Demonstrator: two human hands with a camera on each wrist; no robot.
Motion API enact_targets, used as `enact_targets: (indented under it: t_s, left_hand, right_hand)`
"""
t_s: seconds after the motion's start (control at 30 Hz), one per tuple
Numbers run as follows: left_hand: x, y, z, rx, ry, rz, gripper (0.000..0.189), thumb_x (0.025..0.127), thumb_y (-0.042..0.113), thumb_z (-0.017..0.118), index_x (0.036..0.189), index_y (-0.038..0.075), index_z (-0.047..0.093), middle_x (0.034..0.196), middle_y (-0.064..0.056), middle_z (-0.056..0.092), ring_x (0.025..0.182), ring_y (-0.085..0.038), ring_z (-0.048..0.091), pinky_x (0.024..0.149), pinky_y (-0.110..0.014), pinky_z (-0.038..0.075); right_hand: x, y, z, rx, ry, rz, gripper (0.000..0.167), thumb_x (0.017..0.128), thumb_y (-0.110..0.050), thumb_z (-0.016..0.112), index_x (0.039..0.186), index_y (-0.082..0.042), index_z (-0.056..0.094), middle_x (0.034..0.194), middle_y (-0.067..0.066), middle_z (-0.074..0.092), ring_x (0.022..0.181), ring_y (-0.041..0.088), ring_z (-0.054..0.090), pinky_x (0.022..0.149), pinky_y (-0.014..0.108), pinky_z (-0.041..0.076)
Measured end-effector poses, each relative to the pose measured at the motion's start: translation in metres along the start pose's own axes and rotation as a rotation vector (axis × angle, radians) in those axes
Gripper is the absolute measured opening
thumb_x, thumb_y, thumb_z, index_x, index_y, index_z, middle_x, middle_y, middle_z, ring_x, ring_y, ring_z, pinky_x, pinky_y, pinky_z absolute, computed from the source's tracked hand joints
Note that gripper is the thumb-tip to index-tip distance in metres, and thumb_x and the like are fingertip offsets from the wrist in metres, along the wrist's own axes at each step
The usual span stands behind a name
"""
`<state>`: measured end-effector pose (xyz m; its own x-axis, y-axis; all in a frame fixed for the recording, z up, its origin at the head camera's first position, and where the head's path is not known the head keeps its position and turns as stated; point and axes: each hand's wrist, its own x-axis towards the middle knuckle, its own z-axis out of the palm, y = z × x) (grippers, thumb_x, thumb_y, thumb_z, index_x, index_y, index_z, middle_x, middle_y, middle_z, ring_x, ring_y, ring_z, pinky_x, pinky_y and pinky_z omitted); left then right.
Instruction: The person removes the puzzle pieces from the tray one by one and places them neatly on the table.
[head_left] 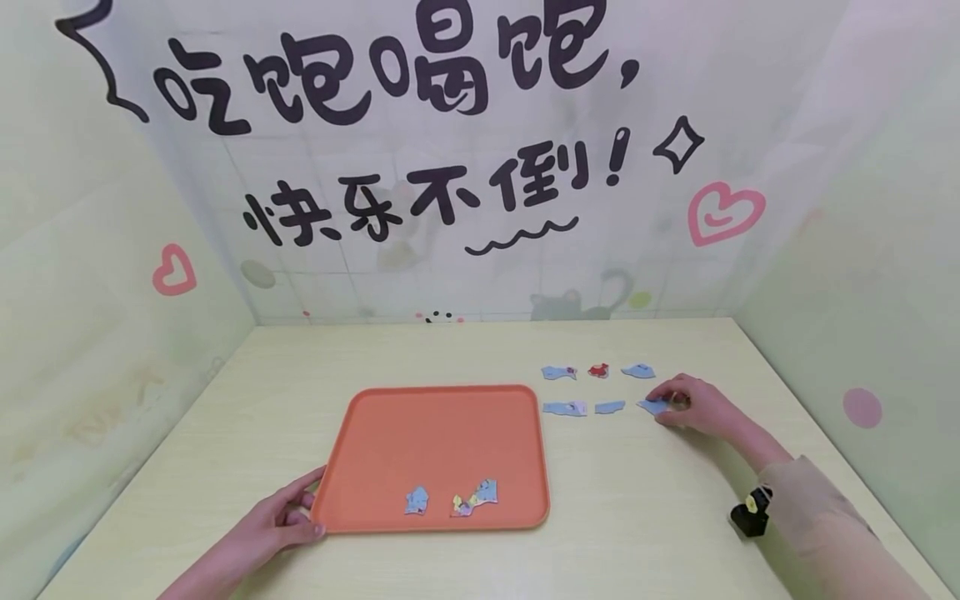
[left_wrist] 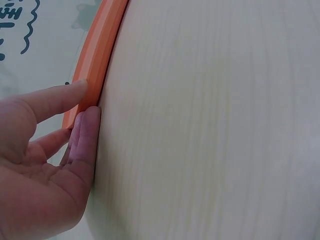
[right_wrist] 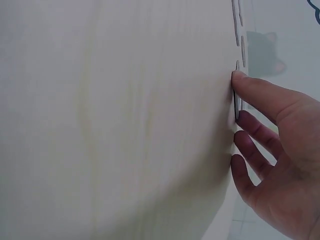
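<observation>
An orange tray (head_left: 442,442) lies on the table, its lower left corner between the thumb and fingers of my left hand (head_left: 281,521). In the left wrist view the thumb presses the tray's rim (left_wrist: 95,70), with the fingertips against its outer side. My right hand (head_left: 697,406) pinches a light blue puzzle piece (head_left: 654,406) at the table surface; the fingers partly cover it. The right wrist view shows that piece (right_wrist: 235,102) edge-on between thumb and index finger. On the tray's near side are a blue puzzle piece (head_left: 416,500) and a blue-and-yellow cluster (head_left: 474,498), apparently touching pieces.
Right of the tray, several pieces lie in two rows, including a red one (head_left: 598,370), a blue one (head_left: 638,371) and a narrow one (head_left: 610,407). A black device (head_left: 752,515) is at the right wrist. Printed fabric walls (head_left: 480,275) enclose the table.
</observation>
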<state>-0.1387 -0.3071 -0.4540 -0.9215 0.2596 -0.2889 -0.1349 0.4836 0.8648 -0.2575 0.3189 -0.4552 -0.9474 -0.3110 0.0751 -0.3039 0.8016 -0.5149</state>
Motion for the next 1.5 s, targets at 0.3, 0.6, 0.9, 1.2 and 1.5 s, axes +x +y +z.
enact_targets:
  t_s: [0.3, 0.6, 0.9, 1.2, 1.5]
  left_hand:
    - [0.0, 0.0, 0.0, 0.006, 0.0, 0.022, 0.089, 0.087, 0.016, 0.074, 0.155, -0.004, 0.019, 0.112, -0.009, 0.047, 0.078, -0.003, 0.05, 0.071, -0.019, 0.046]
    - [-0.001, -0.001, 0.0, 0.004, 0.007, 0.018, 0.089, 0.087, 0.016, 0.073, 0.155, -0.003, 0.019, 0.113, -0.009, 0.047, 0.078, -0.003, 0.05, 0.072, -0.019, 0.045]
    - [-0.003, -0.003, -0.001, -0.025, -0.007, -0.002, 0.088, 0.089, 0.015, 0.071, 0.156, -0.003, 0.016, 0.116, -0.009, 0.046, 0.081, -0.003, 0.049, 0.074, -0.019, 0.047]
    - [-0.002, -0.002, 0.0, -0.021, -0.003, 0.01, 0.088, 0.089, 0.015, 0.071, 0.156, -0.003, 0.017, 0.114, -0.008, 0.045, 0.079, -0.002, 0.048, 0.072, -0.019, 0.046]
    - [-0.003, 0.0, 0.0, -0.033, 0.0, 0.004, 0.089, 0.088, 0.015, 0.072, 0.156, -0.003, 0.017, 0.116, -0.011, 0.044, 0.079, -0.003, 0.045, 0.07, -0.02, 0.047]
  right_hand:
    - [-0.002, -0.001, 0.002, -0.017, 0.003, 0.011, 0.031, 0.082, -0.022, 0.079, 0.11, -0.009, 0.072, 0.104, 0.01, 0.064, 0.093, 0.021, 0.054, 0.084, 0.039, 0.045]
    - [-0.003, -0.003, 0.002, -0.01, 0.001, -0.004, 0.031, 0.082, -0.021, 0.079, 0.11, -0.008, 0.071, 0.103, 0.009, 0.064, 0.093, 0.021, 0.055, 0.084, 0.04, 0.046]
    - [-0.005, -0.006, 0.002, -0.013, -0.002, -0.005, 0.033, 0.082, -0.021, 0.079, 0.111, -0.008, 0.071, 0.102, 0.009, 0.063, 0.093, 0.021, 0.054, 0.084, 0.039, 0.046]
    - [-0.008, -0.005, 0.003, -0.018, 0.008, -0.001, 0.035, 0.082, -0.022, 0.08, 0.112, -0.006, 0.07, 0.104, 0.01, 0.064, 0.094, 0.023, 0.056, 0.086, 0.042, 0.047]
    - [0.002, -0.011, -0.001, -0.04, 0.032, -0.019, 0.043, 0.081, -0.026, 0.081, 0.116, -0.005, 0.068, 0.111, 0.013, 0.065, 0.101, 0.029, 0.06, 0.089, 0.048, 0.047]
